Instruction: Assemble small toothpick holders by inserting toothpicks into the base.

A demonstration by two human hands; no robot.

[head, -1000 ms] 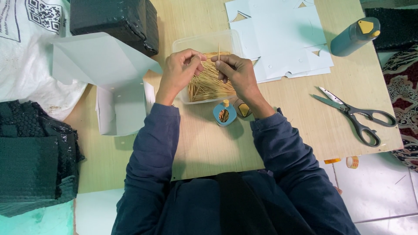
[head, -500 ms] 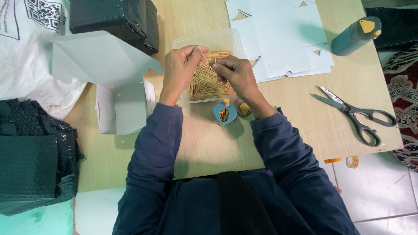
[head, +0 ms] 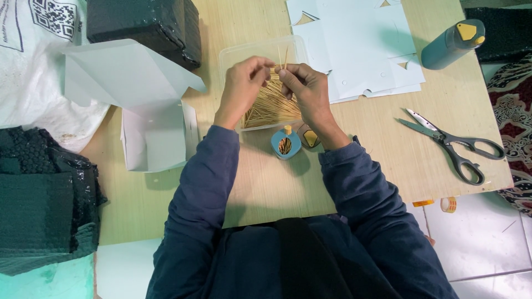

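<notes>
My left hand (head: 243,83) and my right hand (head: 303,87) meet over a clear plastic tub (head: 230,55) filled with thin wooden sticks (head: 266,106). Both hands pinch a small bunch of these sticks between the fingertips, and a few stick ends poke upward between them. Just in front of the tub stands a small open teal container (head: 285,144) with sticks inside it, and its teal-and-yellow cap (head: 309,137) lies beside it by my right wrist.
An open white cardboard box (head: 138,105) lies at the left, a black wrapped parcel (head: 144,25) behind it. White cut-out sheets (head: 360,44), a closed teal bottle (head: 451,44) and scissors (head: 449,145) lie at the right. Black bubble wrap (head: 39,199) sits off the table's left edge.
Both hands have lifted from low in the tub toward its far side, raising a small bunch of sticks upright between the fingertips.
</notes>
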